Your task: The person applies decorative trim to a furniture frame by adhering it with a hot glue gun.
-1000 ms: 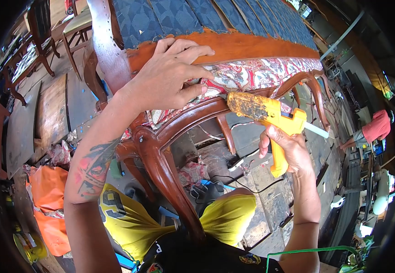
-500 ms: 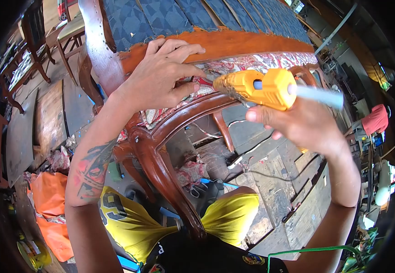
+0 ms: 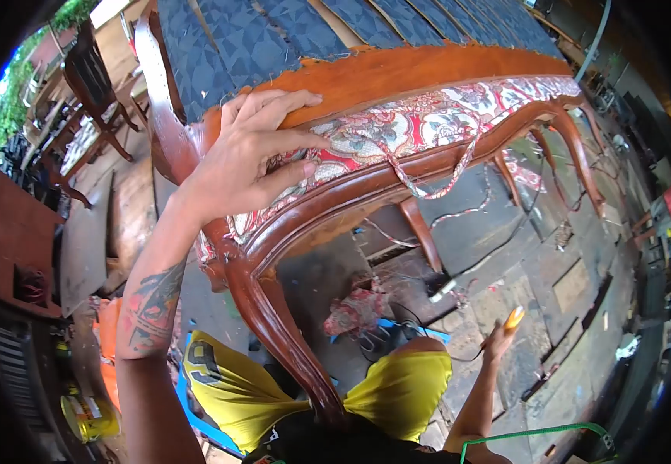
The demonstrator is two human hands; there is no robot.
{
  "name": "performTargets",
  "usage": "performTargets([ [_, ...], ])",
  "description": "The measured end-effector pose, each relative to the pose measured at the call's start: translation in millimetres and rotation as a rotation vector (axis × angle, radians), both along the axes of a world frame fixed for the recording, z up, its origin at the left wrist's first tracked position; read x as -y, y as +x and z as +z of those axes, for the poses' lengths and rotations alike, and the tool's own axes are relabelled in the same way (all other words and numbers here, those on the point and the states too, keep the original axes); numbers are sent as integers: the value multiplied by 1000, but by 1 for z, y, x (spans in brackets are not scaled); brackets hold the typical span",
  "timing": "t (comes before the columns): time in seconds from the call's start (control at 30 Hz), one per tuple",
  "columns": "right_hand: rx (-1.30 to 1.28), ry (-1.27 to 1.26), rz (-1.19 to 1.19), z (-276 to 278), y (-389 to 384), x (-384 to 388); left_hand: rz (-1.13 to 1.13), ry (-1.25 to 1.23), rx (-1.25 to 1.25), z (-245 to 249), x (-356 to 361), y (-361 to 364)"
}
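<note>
My left hand (image 3: pixel 254 158) lies on the front of a wooden sofa frame (image 3: pixel 281 232), fingers spread over the orange-brown rail (image 3: pixel 382 73) and the red-and-white patterned fabric (image 3: pixel 420 127). From beside its fingertips a patterned fabric cord (image 3: pixel 405 179) runs along the fabric, then hangs in a loop over the carved edge. Low at the right, my right hand (image 3: pixel 494 344) grips a yellow glue gun, of which only a small part (image 3: pixel 514 318) shows; the rest is hidden.
Blue fabric strips (image 3: pixel 289 39) cover the seat above the rail. A carved leg (image 3: pixel 281 332) stands between my knees. On the plank floor lie a crumpled fabric scrap (image 3: pixel 355 309) and a dark cable (image 3: pixel 509 236). A yellow container (image 3: pixel 88 417) sits lower left.
My right hand has taken the glue gun from the fabric down to the lower right. The left hand stays on the rail. The hanging cord loop is now in plain view.
</note>
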State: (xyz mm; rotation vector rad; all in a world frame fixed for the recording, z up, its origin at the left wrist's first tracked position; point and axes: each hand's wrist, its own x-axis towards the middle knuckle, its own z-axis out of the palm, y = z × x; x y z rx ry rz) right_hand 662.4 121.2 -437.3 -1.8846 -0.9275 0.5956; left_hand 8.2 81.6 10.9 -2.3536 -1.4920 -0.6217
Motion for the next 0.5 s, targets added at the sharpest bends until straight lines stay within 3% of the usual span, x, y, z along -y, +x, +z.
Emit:
performTargets([
  [0.1,431,-434,-102,-162,23,50,72,-30,-6,5,6,10],
  [0.2,391,-745,-202,-214,11,75,103,-47,23,6,10,18],
  [0.23,223,-803,-98,-224,15,73,145,-61,27,7,13,22],
  [0.3,415,-838,31,-180,-9,36,197,-18,36,8,14,30],
  [0.37,542,-383,-3,-135,-26,-16,280,-15,100,10,17,41],
  [0.4,267,-92,32,-24,-74,-46,364,-27,166,10,18,46],
  [0.43,77,341,118,42,-104,-74,367,24,159,11,15,52],
  [0.5,109,647,320,235,-191,-72,412,62,134,10,11,61],
])
